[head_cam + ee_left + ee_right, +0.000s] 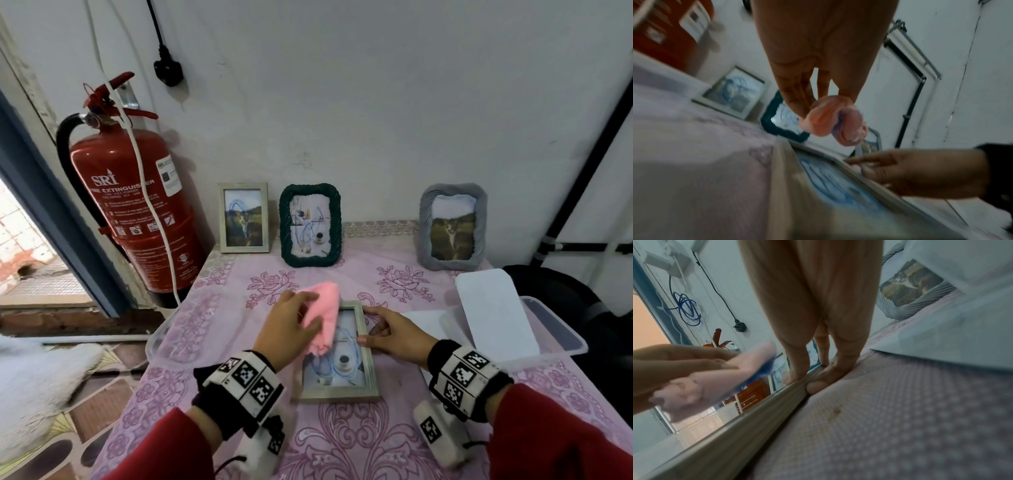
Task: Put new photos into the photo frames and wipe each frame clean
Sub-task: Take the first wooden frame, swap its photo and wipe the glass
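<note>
A pale wooden photo frame (342, 377) lies flat on the pink flowered tablecloth (342, 445), photo side up. My left hand (291, 318) grips a bunched pink cloth (323, 318) over the frame's upper left part. The left wrist view shows the cloth (830, 120) wadded at my fingertips, just above the frame (783, 178). My right hand (387, 334) pinches the frame's right rim. In the right wrist view my thumb and fingertips (795, 378) straddle that rim (756, 415).
Against the back wall stand a pale wooden frame (244, 217), a dark green frame (310, 224) and a grey frame (452, 226). White sheets (493, 308) lie on a clear plastic tray (555, 339) at the right. A red fire extinguisher (137, 212) stands left of the table.
</note>
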